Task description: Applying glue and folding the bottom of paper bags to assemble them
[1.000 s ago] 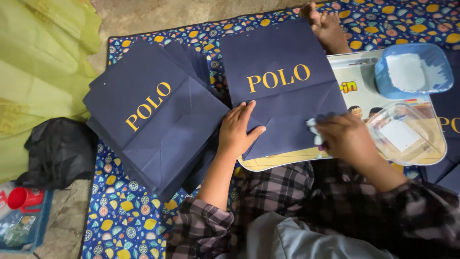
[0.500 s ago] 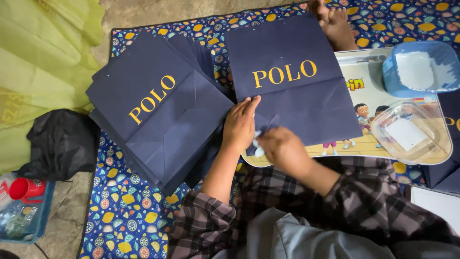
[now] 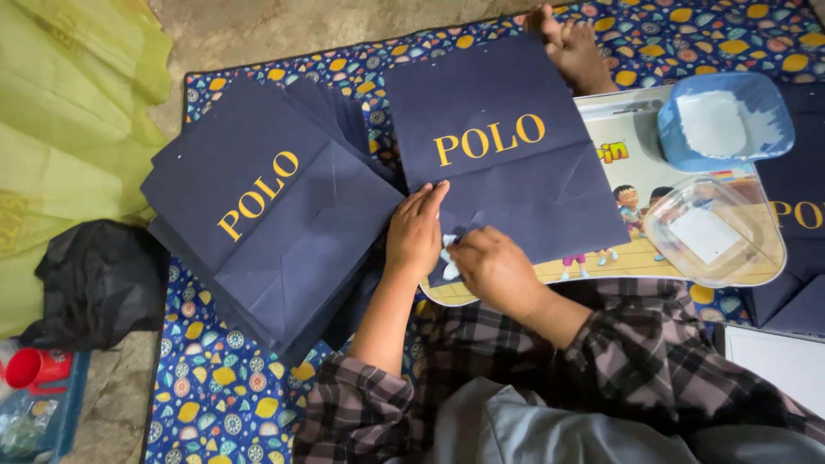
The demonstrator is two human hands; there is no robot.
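**Pressing a navy paper bag flat**

Looking down from the head view, the left hand (image 3: pixel 416 234) lies open, palm down and fingers straight, on the lower left corner of a flat navy paper bag (image 3: pixel 507 163). The bag is matte, creased along fold lines and printed with gold lettering. The right hand (image 3: pixel 488 268) is curled just beside the left, pinching a small white scrap (image 3: pixel 449 256) against the bag's bottom edge. The bag rests on a glossy cartoon-printed board (image 3: pixel 627 163), near the person's bare foot (image 3: pixel 574 47) at the top. On the board's right stand a round clear plastic container (image 3: pixel 713 232) and a blue lid (image 3: pixel 726 120) dusted white. To the left, a fanned stack of matching navy bags (image 3: pixel 266 223) sits on a patterned floor mat (image 3: pixel 215 387). A crumpled black plastic bag (image 3: pixel 94 279) lies beyond the mat.
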